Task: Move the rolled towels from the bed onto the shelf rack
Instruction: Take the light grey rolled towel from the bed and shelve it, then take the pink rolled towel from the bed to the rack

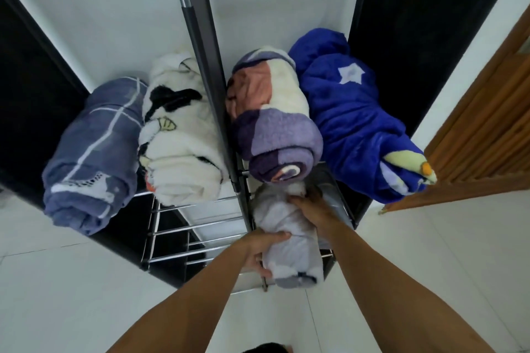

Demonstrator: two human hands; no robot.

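Fingers of the left hand [259, 252] curl round the near end of a pale lilac and white rolled fleece towel [286, 246], thumb laid across its top and fingertips tucked under its left side. The right hand [308, 203] lies along the top of the same roll toward its far end, fingers closed over the fabric where it slips beneath the shelf above; its fingertips are partly hidden there. The roll lies lengthwise on a lower tier of the chrome-barred shelf rack with black fabric sides [198, 226], in the right-hand bay beside the dark central post. On the tier above, directly over the far end of the held roll, sits a purple, cream and pink rolled fleece towel [272, 120], and just to its right, touching it, a bright blue rolled fleece towel with a white star [352, 123], whose near end overhangs the rack's edge. Left of the post lie a white rolled fleece towel with black patches [180, 135] and, touching it, a slate-blue rolled towel with white lines [91, 157]. A wooden door frame [481, 112] stands at the right.
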